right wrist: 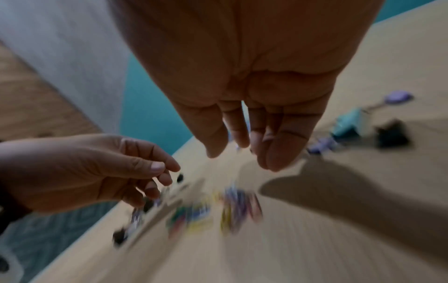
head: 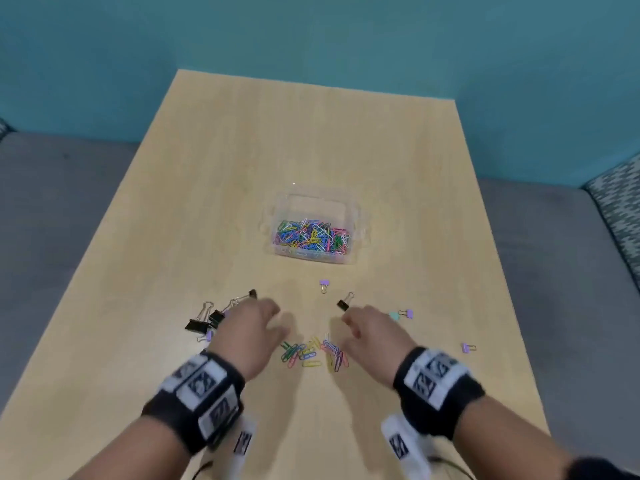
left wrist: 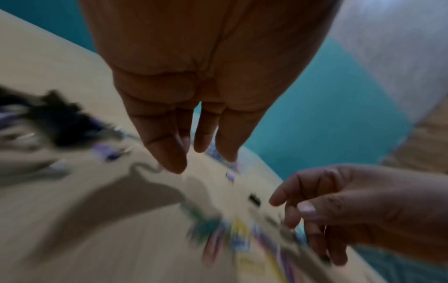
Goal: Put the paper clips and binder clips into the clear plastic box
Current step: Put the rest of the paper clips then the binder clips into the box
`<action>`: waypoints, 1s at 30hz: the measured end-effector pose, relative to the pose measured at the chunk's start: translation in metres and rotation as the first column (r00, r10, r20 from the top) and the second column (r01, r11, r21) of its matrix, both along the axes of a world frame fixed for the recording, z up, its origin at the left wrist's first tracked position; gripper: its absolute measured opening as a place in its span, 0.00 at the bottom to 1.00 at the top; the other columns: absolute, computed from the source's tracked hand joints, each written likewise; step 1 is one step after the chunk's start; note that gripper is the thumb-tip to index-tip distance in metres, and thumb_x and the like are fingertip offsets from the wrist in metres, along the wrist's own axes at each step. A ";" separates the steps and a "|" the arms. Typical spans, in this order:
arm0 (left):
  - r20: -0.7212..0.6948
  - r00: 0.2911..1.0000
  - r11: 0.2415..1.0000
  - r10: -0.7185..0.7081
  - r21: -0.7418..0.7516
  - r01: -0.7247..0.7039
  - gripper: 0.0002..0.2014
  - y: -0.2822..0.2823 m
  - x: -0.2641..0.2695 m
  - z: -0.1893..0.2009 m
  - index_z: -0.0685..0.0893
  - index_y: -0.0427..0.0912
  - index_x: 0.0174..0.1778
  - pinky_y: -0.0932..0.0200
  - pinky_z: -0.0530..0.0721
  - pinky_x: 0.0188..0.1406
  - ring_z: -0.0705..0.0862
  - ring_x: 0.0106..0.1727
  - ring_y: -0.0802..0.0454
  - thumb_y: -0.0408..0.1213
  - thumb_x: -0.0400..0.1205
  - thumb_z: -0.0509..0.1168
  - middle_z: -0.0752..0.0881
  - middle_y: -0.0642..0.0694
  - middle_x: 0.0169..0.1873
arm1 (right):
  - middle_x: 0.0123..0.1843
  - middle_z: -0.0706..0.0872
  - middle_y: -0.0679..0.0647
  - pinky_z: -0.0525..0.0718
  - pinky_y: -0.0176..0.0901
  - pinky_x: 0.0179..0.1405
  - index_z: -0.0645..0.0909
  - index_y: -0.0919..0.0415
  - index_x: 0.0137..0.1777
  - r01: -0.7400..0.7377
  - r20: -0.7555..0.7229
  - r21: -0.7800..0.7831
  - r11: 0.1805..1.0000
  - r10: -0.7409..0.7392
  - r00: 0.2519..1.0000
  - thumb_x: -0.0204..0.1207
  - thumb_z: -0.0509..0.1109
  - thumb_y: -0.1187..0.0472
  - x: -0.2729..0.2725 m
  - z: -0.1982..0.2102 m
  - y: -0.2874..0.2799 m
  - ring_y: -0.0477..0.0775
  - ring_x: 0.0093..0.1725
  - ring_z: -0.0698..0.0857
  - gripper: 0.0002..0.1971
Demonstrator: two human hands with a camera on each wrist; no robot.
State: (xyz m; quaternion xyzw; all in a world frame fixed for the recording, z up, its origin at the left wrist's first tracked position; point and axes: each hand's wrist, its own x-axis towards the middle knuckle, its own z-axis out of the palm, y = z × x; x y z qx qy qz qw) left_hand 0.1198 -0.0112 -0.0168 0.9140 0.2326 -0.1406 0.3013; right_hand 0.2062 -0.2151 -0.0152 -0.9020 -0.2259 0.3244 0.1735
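Hovering both my hands over loose paper clips point(head: 313, 353) on the desk point(head: 346, 143): left hand point(head: 250, 327) and right hand point(head: 372, 329) look empty, fingers relaxed, though blurred. Clear plastic box point(head: 313, 227) sits beyond; binder clips point(head: 211, 318) scattered nearby.

Left hand point(head: 254, 323) and right hand point(head: 372, 329) reach forward, fingers loose, holding nothing.

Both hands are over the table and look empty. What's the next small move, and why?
Probably bring both hands down and together to scoop the loose paper clips lying between them. Neither hand holds anything, that pile is the nearest thing to both, and the clear box just beyond already holds paper clips. The scattered binder clips can follow.
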 end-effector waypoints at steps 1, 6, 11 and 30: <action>-0.047 0.999 1.000 -0.013 -0.004 0.012 0.19 -0.007 -0.015 -0.007 0.82 0.48 0.58 0.56 0.77 0.46 0.82 0.50 0.48 0.51 0.73 0.70 0.79 0.47 0.49 | 0.56 0.76 0.51 0.76 0.44 0.45 0.74 0.52 0.66 -0.007 -0.018 -0.024 1.000 0.007 1.000 0.76 0.67 0.52 -0.015 -0.005 -0.006 0.53 0.47 0.80 0.19; 0.024 0.997 0.998 -0.069 -0.001 0.069 0.23 -0.037 -0.042 -0.032 0.78 0.53 0.60 0.58 0.76 0.49 0.77 0.52 0.50 0.49 0.71 0.74 0.71 0.53 0.49 | 0.57 0.69 0.50 0.78 0.44 0.51 0.68 0.49 0.66 0.005 0.107 0.012 1.000 -0.006 0.994 0.75 0.70 0.51 -0.055 -0.028 -0.001 0.53 0.53 0.75 0.21; 0.082 0.992 0.995 -0.093 0.048 0.089 0.13 -0.046 -0.028 -0.044 0.80 0.48 0.54 0.55 0.78 0.46 0.77 0.49 0.48 0.41 0.74 0.69 0.72 0.49 0.47 | 0.54 0.71 0.53 0.79 0.48 0.49 0.73 0.54 0.57 -0.042 0.201 0.075 0.996 0.026 0.979 0.79 0.64 0.59 -0.052 -0.042 0.023 0.56 0.51 0.74 0.09; -0.024 0.990 0.976 -0.142 0.166 0.144 0.08 -0.048 -0.009 -0.036 0.71 0.45 0.40 0.54 0.68 0.33 0.71 0.35 0.45 0.26 0.75 0.57 0.70 0.48 0.38 | 0.42 0.71 0.52 0.69 0.45 0.29 0.70 0.57 0.41 -0.035 0.173 -0.009 0.999 0.036 0.984 0.78 0.60 0.68 -0.031 -0.036 0.021 0.58 0.37 0.76 0.06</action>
